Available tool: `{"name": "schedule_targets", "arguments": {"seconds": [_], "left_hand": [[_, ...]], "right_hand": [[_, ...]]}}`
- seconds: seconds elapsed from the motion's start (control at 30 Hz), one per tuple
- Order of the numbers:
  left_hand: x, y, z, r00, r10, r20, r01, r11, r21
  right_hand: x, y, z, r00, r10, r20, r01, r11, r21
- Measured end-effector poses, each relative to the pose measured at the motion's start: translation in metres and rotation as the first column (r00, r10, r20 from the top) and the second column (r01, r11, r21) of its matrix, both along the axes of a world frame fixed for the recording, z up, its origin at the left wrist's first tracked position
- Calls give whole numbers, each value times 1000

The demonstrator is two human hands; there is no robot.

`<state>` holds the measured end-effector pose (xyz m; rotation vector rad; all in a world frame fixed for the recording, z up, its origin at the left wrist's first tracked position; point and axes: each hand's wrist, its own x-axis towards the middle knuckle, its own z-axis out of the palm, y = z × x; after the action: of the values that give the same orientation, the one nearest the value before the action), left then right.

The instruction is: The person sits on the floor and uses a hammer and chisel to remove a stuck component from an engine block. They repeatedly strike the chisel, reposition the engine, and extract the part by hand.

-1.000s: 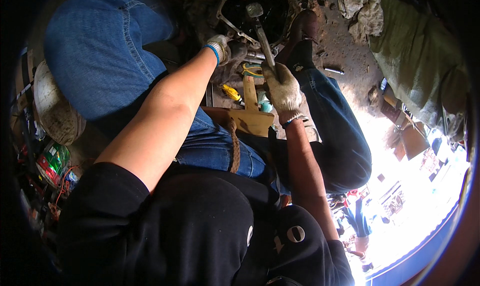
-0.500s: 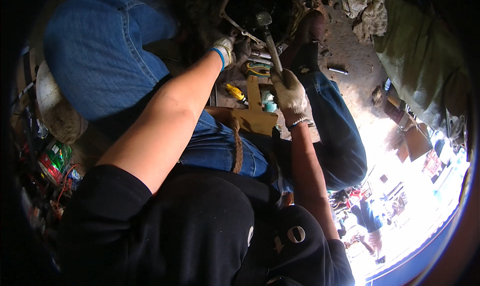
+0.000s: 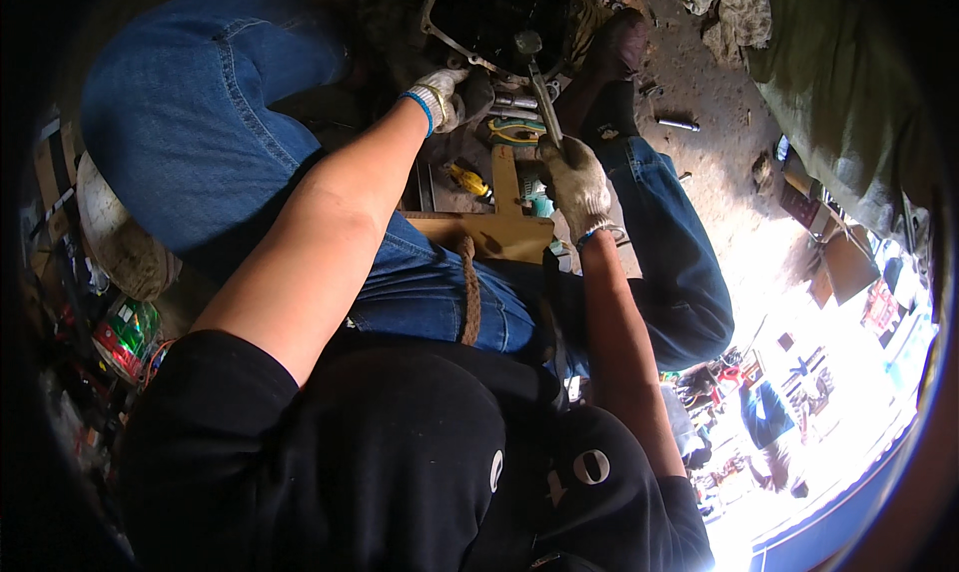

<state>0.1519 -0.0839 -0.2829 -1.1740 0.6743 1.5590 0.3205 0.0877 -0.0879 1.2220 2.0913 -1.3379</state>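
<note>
Gripping a hammer (image 3: 541, 94) with the gloved right hand (image 3: 577, 180) wrapped round its handle, head at the near edge of the dark metal housing (image 3: 499, 17). Gloved left hand (image 3: 442, 94) is curled by the near-left rim, can't tell what it's holding. Imo a glancing swing could mash those fingers. Pale lettering on the black shirt (image 3: 400, 422), nothing else legible.
</note>
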Motion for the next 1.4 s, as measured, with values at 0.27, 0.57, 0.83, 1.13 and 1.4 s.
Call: {"name": "schedule_targets", "arguments": {"seconds": [0.27, 0.57, 0.83, 1.13, 1.4], "left_hand": [[5, 5, 48, 962, -209, -176, 185, 972, -146], [-19, -9, 71, 44, -958, -282, 605, 251, -756], [-20, -3, 94, -113, -969, -219, 509, 133, -850], [-19, -4, 84, -101, -985, -142, 507, 72, -859], [-5, -30, 20, 513, -780, -358, 541, 618, -571]], "right_hand": [[3, 2, -7, 997, 45, -62, -43, 999, 22], [15, 14, -19, 972, 17, 235, 38, 973, -229], [22, 14, -29, 987, 63, 151, -58, 998, -35], [21, 20, -29, 996, -29, 88, 39, 992, -117], [8, 25, -12, 993, -45, 111, 65, 980, -186]]}}
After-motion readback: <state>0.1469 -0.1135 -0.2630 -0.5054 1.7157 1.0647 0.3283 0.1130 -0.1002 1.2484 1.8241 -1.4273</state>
